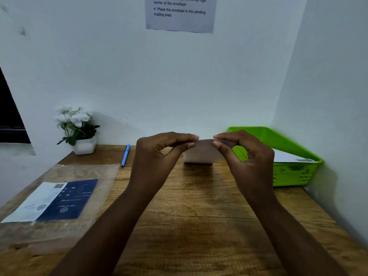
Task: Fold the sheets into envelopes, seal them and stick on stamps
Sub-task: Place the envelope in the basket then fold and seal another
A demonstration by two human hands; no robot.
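At your far left, about nine o'clock, a clear plastic packet [59, 200] lies flat on the wooden table [199, 216], with a blue and white printed card showing through it. Beyond it, near ten o'clock, a white pot of white flowers [78, 130] stands against the wall. Just right of the pot, a blue pen [125, 155] lies on the table near the packet's far corner.

At twelve o'clock, your left hand [159, 154] has its fingers curled, thumb and forefinger pinching the upper left edge of the folded white sheet [199, 154]. The sheet stands roughly upright, held up in front of you; whether its lower edge touches the wood you cannot tell. Your right hand [247, 156] pinches the upper right edge in the same way, fingertips facing those of the left hand and close to them.

High on the wall above, a printed instruction sheet [180, 14] hangs at twelve o'clock.

At two o'clock, behind your right hand, a green perforated basket [294, 172] sits in the corner, with white paper [288, 156] lying inside it.
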